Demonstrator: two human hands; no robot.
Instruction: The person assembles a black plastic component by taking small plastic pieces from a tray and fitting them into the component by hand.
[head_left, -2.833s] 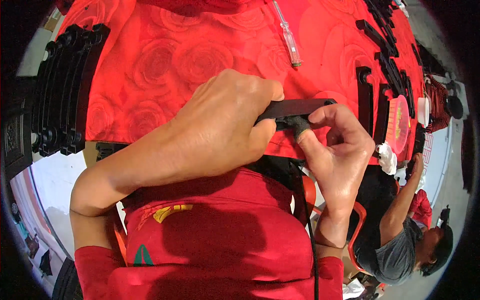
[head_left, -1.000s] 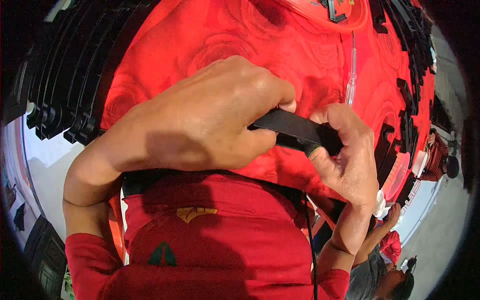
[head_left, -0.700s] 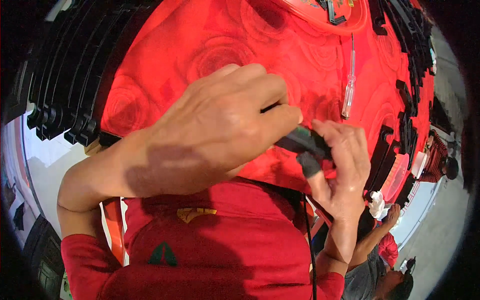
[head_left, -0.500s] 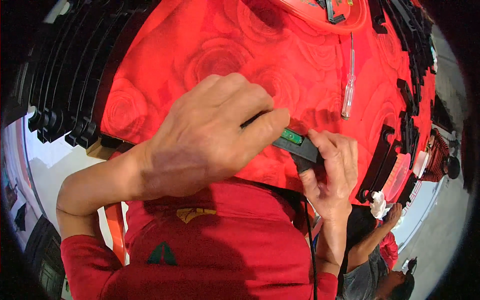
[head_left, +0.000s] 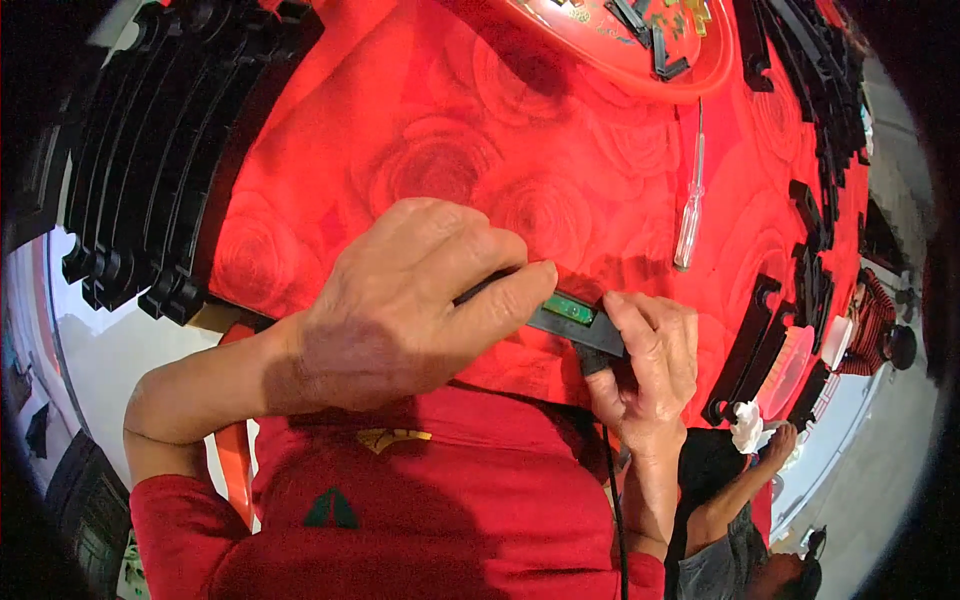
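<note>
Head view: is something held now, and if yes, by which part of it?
A black, plastic-looking, bar-shaped piece with a green inset strip: the left hand's grip covers its left part, the right hand's grip its right end.

Text: red lettering (head_left: 825,396) | on: white panel (head_left: 838,425) | reading: too small to tell
</note>
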